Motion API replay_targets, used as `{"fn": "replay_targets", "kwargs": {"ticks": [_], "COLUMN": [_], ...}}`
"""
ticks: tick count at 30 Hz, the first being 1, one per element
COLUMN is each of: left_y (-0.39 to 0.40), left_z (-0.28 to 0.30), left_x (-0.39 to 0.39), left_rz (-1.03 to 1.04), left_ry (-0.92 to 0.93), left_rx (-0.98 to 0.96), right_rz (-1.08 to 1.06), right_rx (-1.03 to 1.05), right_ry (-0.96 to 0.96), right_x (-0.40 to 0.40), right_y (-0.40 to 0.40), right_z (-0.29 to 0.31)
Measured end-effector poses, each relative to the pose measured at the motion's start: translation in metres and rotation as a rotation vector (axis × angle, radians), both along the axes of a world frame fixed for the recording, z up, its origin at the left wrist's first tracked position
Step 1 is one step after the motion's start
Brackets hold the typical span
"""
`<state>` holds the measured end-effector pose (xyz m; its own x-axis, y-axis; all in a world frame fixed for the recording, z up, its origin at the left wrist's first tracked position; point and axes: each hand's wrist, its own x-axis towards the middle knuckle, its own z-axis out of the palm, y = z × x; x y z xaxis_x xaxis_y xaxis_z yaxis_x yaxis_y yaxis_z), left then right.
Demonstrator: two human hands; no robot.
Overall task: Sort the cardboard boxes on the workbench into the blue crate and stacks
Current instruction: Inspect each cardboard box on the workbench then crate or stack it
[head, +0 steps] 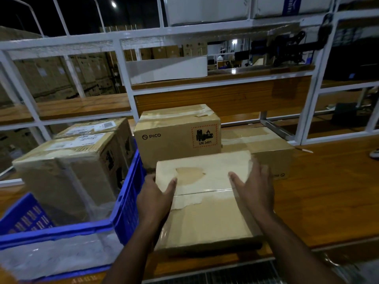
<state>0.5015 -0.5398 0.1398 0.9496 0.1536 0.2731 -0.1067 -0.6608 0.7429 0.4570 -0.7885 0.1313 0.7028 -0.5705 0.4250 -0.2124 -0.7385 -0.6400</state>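
Observation:
A taped cardboard box sits at the front edge of the wooden workbench. My left hand grips its left side and my right hand grips its right side, thumbs on top. Behind it stands a box marked PICO, and a lower flat box lies to the right of that. The blue crate at the left holds two tall cardboard boxes, one in front and one behind. Clear plastic lines the crate.
A white metal shelf frame rises behind the bench, with a white box on its wooden shelf. A dark arm-like device hangs at the upper right. Bare wood stretches to the right of the boxes.

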Motion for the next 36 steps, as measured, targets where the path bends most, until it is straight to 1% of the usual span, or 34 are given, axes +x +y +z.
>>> {"fn": "replay_targets", "kwargs": {"ticks": [3, 5, 7, 11, 15, 16, 17, 19, 20, 23, 26, 29, 31, 33, 36], "left_y": [0.000, 0.001, 0.002, 0.000, -0.001, -0.001, -0.002, -0.005, -0.006, -0.010, -0.011, -0.015, -0.023, -0.033, -0.039], "left_z": [0.017, 0.020, 0.018, 0.010, 0.013, 0.015, 0.016, 0.020, 0.022, 0.034, 0.044, 0.054, 0.058, 0.058, 0.053], "left_x": [-0.009, -0.014, -0.018, -0.027, -0.030, -0.029, -0.028, -0.022, -0.018, -0.011, -0.008, -0.001, 0.006, 0.013, 0.020], "left_rz": [0.058, 0.059, 0.065, 0.040, 0.047, 0.035, 0.012, -0.062, -0.103, -0.217, -0.315, -0.380, -0.447, -0.507, -0.528], "left_ry": [-0.157, -0.198, -0.207, -0.234, -0.259, -0.264, -0.262, -0.218, -0.191, -0.124, -0.040, 0.019, 0.036, 0.039, 0.038], "left_rx": [-0.125, -0.193, -0.199, -0.130, -0.171, -0.139, -0.088, 0.039, 0.116, 0.368, 0.525, 0.608, 0.630, 0.653, 0.684], "right_rz": [-0.087, -0.112, -0.114, -0.155, -0.136, -0.131, -0.112, -0.003, 0.060, 0.181, 0.259, 0.205, 0.199, 0.248, 0.269], "right_rx": [0.088, 0.164, 0.162, 0.132, 0.197, 0.142, 0.039, -0.160, -0.213, -0.303, -0.378, -0.402, -0.434, -0.430, -0.442], "right_ry": [-0.188, -0.259, -0.252, -0.228, -0.262, -0.254, -0.245, -0.203, -0.158, 0.007, 0.134, 0.233, 0.264, 0.262, 0.239], "right_x": [-0.003, -0.005, -0.006, -0.013, -0.018, -0.017, -0.016, -0.011, -0.009, -0.002, 0.006, 0.018, 0.029, 0.037, 0.041], "right_y": [-0.001, -0.003, -0.004, 0.001, 0.008, 0.010, 0.012, 0.015, 0.017, 0.022, 0.026, 0.030, 0.035, 0.041, 0.042], "right_z": [0.021, 0.031, 0.032, 0.012, 0.012, 0.015, 0.019, 0.024, 0.028, 0.039, 0.046, 0.058, 0.064, 0.063, 0.060]}}
